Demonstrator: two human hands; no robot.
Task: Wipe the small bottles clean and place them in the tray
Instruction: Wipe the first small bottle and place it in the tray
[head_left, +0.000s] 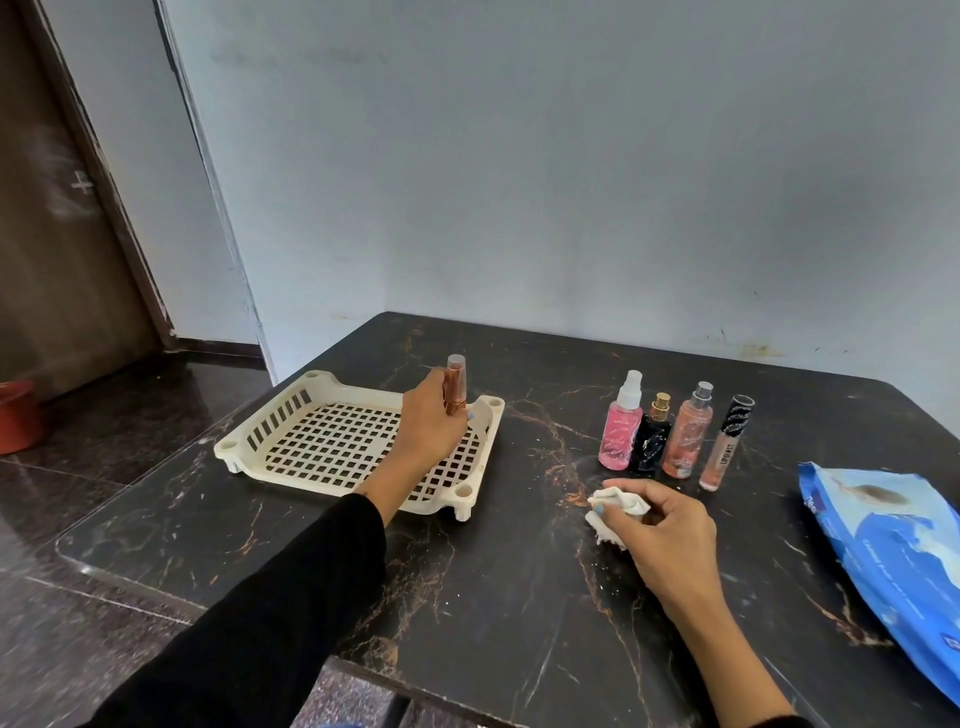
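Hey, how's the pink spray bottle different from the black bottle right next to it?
The pink spray bottle is see-through with pink contents; the black bottle is dark and opaque. The pink spray bottle has a white spray top, the black bottle a gold cap. The pink one stands taller. Both are upright on the table, not yet in the tray.

home room | marble-look table (519, 597) | wooden door (57, 234) | painted wall (571, 156)
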